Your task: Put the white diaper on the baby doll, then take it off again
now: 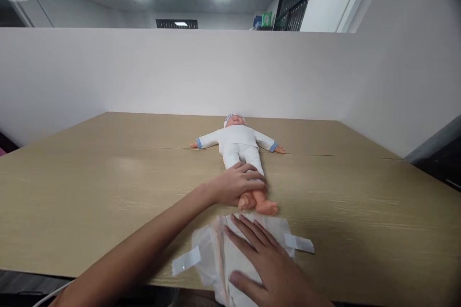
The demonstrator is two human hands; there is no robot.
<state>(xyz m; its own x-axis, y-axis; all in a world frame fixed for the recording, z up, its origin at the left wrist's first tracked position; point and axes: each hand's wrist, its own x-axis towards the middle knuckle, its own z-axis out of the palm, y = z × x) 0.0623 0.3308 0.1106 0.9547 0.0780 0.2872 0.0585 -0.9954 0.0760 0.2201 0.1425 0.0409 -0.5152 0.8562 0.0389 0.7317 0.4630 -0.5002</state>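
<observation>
A baby doll in white clothes with blue cuffs and a printed white cap lies on its back, arms spread. My left hand is wrapped over its lower legs, holding them together; the bare feet stick out below my fingers. Nearer to me, an opened white diaper lies flat with its two side tapes spread out. Resting palm down on the diaper is my right hand, its fingers stretched out. The lower end of the diaper reaches the table's front edge, partly hidden under my right hand.
The wood-coloured table has a seam running across it behind the doll. A white partition closes off the far side and the right. At the lower left, a white cable hangs by the table's front edge.
</observation>
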